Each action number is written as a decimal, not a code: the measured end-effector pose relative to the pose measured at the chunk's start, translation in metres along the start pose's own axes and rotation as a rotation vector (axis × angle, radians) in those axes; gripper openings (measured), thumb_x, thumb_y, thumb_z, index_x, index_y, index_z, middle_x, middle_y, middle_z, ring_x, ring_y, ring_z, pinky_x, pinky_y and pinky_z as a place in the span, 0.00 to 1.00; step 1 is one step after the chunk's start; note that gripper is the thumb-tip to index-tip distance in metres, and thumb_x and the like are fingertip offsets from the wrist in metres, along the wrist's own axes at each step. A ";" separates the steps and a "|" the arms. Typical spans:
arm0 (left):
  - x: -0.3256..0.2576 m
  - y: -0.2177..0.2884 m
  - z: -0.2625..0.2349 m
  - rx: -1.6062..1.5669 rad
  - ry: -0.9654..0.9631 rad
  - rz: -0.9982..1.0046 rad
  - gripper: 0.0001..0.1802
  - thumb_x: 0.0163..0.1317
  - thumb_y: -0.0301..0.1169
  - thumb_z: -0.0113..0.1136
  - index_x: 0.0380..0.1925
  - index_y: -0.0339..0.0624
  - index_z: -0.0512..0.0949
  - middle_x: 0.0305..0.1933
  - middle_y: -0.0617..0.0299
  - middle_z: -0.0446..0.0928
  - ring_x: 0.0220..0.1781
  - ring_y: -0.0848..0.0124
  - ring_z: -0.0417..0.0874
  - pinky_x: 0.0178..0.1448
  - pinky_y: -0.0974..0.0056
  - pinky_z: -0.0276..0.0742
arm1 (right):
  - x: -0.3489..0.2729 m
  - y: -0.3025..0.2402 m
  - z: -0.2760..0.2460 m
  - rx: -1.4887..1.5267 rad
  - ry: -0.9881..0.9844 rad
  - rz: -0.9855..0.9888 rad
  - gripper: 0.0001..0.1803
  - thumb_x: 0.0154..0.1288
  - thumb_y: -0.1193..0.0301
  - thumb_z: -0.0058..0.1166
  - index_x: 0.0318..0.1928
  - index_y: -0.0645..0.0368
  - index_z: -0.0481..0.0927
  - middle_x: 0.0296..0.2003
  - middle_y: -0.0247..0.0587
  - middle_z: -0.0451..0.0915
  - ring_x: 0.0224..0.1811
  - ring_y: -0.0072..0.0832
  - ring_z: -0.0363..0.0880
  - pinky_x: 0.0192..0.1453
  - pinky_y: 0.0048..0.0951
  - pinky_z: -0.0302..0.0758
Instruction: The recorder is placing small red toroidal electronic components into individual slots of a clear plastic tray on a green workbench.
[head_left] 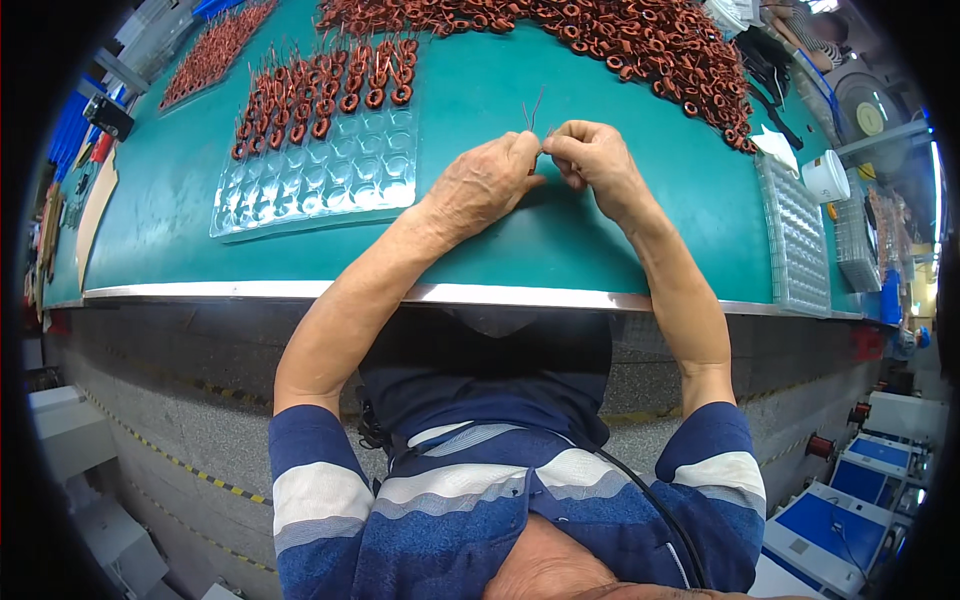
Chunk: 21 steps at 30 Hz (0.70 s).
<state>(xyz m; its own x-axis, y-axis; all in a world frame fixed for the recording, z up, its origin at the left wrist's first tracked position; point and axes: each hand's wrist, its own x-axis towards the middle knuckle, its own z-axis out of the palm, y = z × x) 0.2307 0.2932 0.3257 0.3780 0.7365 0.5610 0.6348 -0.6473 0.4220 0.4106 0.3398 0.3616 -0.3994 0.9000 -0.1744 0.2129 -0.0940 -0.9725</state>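
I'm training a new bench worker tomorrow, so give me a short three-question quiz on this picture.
1. True or false: both hands, left hand and right hand, meet over the green mat and pinch thin wire ends between them.
2. Which part of the clear plastic tray holds copper coils? A. the far rows B. the near rows C. every row
3. Fill in: the loose heap of coils lies at the mat's ____ edge.

Key: 1 true. 2 A. 3 far.
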 end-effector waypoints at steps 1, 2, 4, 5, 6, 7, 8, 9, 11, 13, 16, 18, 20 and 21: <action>0.002 -0.004 -0.002 -0.001 0.000 0.005 0.17 0.57 0.30 0.66 0.39 0.38 0.68 0.31 0.52 0.76 0.34 0.54 0.80 0.37 0.56 0.76 | 0.005 0.000 -0.004 0.000 0.005 -0.002 0.11 0.60 0.67 0.57 0.26 0.60 0.77 0.17 0.28 0.71 0.18 0.14 0.65 0.21 0.19 0.60; 0.003 -0.008 -0.005 0.056 -0.016 0.049 0.17 0.57 0.30 0.66 0.40 0.38 0.68 0.30 0.52 0.76 0.34 0.54 0.80 0.37 0.56 0.76 | 0.011 0.000 -0.007 0.031 -0.076 0.029 0.11 0.60 0.67 0.57 0.25 0.59 0.76 0.17 0.27 0.70 0.17 0.15 0.64 0.21 0.19 0.59; 0.001 -0.006 -0.005 0.107 -0.035 0.084 0.18 0.56 0.30 0.66 0.41 0.37 0.69 0.29 0.52 0.76 0.33 0.54 0.80 0.37 0.56 0.76 | 0.011 0.003 -0.007 0.063 -0.160 0.070 0.11 0.60 0.66 0.57 0.24 0.57 0.75 0.17 0.27 0.69 0.17 0.15 0.64 0.21 0.19 0.58; 0.000 -0.003 -0.003 0.020 -0.025 -0.001 0.18 0.57 0.30 0.66 0.41 0.37 0.69 0.30 0.51 0.76 0.33 0.54 0.80 0.37 0.56 0.76 | 0.009 0.004 -0.005 0.078 -0.125 0.020 0.10 0.60 0.67 0.57 0.25 0.57 0.75 0.17 0.27 0.69 0.17 0.15 0.64 0.21 0.19 0.58; 0.001 -0.001 -0.003 -0.064 -0.011 -0.086 0.17 0.57 0.30 0.66 0.41 0.37 0.69 0.30 0.51 0.76 0.32 0.55 0.80 0.36 0.57 0.76 | 0.008 0.003 -0.002 0.092 -0.093 -0.034 0.10 0.60 0.67 0.57 0.25 0.58 0.75 0.17 0.27 0.69 0.17 0.15 0.63 0.21 0.19 0.58; 0.003 0.001 -0.002 -0.061 -0.008 -0.088 0.17 0.57 0.30 0.66 0.41 0.37 0.69 0.30 0.51 0.76 0.32 0.55 0.80 0.36 0.57 0.76 | 0.006 0.001 0.001 0.091 -0.097 -0.036 0.10 0.60 0.67 0.57 0.25 0.58 0.75 0.17 0.27 0.69 0.17 0.15 0.63 0.21 0.19 0.58; 0.006 0.003 -0.002 -0.158 0.020 -0.181 0.17 0.59 0.31 0.65 0.42 0.36 0.69 0.30 0.53 0.76 0.32 0.58 0.81 0.35 0.59 0.77 | 0.001 -0.002 0.004 0.007 0.003 -0.131 0.09 0.60 0.69 0.57 0.25 0.59 0.76 0.16 0.27 0.70 0.17 0.15 0.64 0.21 0.18 0.59; 0.009 0.006 -0.004 -0.257 0.046 -0.269 0.17 0.60 0.31 0.65 0.42 0.35 0.69 0.29 0.55 0.76 0.31 0.62 0.81 0.35 0.61 0.77 | -0.003 -0.004 0.008 -0.075 0.108 -0.227 0.08 0.59 0.70 0.58 0.26 0.60 0.77 0.16 0.28 0.70 0.17 0.15 0.64 0.21 0.18 0.60; 0.012 0.010 -0.011 -0.480 0.061 -0.343 0.17 0.61 0.32 0.64 0.42 0.34 0.69 0.30 0.57 0.76 0.30 0.66 0.80 0.34 0.63 0.77 | -0.005 -0.005 0.010 -0.082 0.167 -0.292 0.08 0.58 0.71 0.59 0.25 0.60 0.77 0.16 0.28 0.70 0.16 0.15 0.64 0.20 0.19 0.60; 0.012 0.010 -0.015 -0.852 0.071 -0.422 0.16 0.66 0.32 0.59 0.45 0.34 0.68 0.31 0.62 0.74 0.31 0.73 0.78 0.34 0.66 0.77 | -0.003 -0.007 0.006 0.230 0.071 -0.236 0.09 0.58 0.70 0.60 0.26 0.61 0.77 0.16 0.29 0.70 0.17 0.15 0.64 0.20 0.18 0.59; 0.008 0.010 -0.014 -1.176 0.124 -0.369 0.14 0.68 0.31 0.56 0.45 0.32 0.66 0.29 0.61 0.75 0.30 0.74 0.78 0.35 0.69 0.75 | -0.001 -0.006 0.005 0.333 -0.015 -0.195 0.11 0.59 0.68 0.62 0.27 0.62 0.77 0.17 0.29 0.71 0.18 0.16 0.66 0.22 0.18 0.60; 0.008 0.008 -0.012 -1.160 0.130 -0.340 0.13 0.70 0.32 0.52 0.46 0.33 0.66 0.31 0.61 0.73 0.29 0.74 0.77 0.34 0.70 0.74 | -0.001 -0.007 0.004 0.281 -0.045 -0.198 0.14 0.60 0.63 0.63 0.34 0.62 0.78 0.21 0.31 0.74 0.21 0.16 0.68 0.26 0.18 0.64; 0.009 0.008 -0.015 -1.192 0.120 -0.351 0.14 0.72 0.35 0.50 0.49 0.35 0.65 0.32 0.58 0.73 0.32 0.72 0.76 0.36 0.68 0.75 | -0.002 -0.008 0.009 0.300 -0.030 -0.182 0.16 0.60 0.61 0.63 0.39 0.62 0.78 0.24 0.31 0.75 0.23 0.17 0.70 0.28 0.18 0.66; 0.011 0.009 -0.015 -1.191 0.119 -0.347 0.14 0.72 0.35 0.50 0.49 0.35 0.65 0.32 0.58 0.73 0.32 0.72 0.76 0.36 0.68 0.75 | -0.003 -0.010 0.012 0.318 -0.020 -0.157 0.19 0.61 0.60 0.63 0.44 0.63 0.78 0.28 0.31 0.76 0.25 0.17 0.71 0.30 0.18 0.68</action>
<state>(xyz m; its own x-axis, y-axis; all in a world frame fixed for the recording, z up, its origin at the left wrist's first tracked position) 0.2301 0.2926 0.3461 0.2100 0.9220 0.3252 -0.3394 -0.2432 0.9087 0.3991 0.3327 0.3701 -0.4229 0.9060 -0.0188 -0.1395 -0.0856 -0.9865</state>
